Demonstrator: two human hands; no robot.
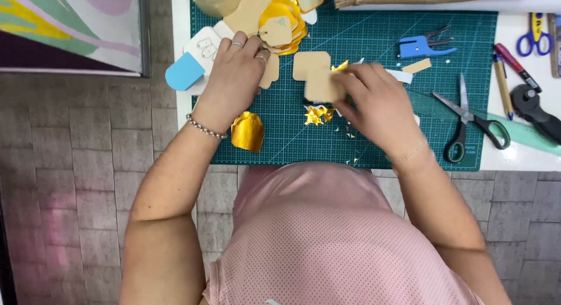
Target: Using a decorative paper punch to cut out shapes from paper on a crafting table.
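While pinched in the right hand (377, 100) over the green cutting mat (374, 36), tan cardboard cutout (315, 76): flat, cross-shaped, rounded corners, gold foil scrap (340, 66) at its edge. Left hand (236, 71) pressed closed on another tan tag (270, 71) beside a pile of gold tags (283, 21).

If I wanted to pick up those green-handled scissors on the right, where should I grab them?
Take the scissors by the green handle loops, which lie toward the near edge of the cutting mat. Come from the near side; the blades point away, spread open, so the fingers stay clear of the edges.
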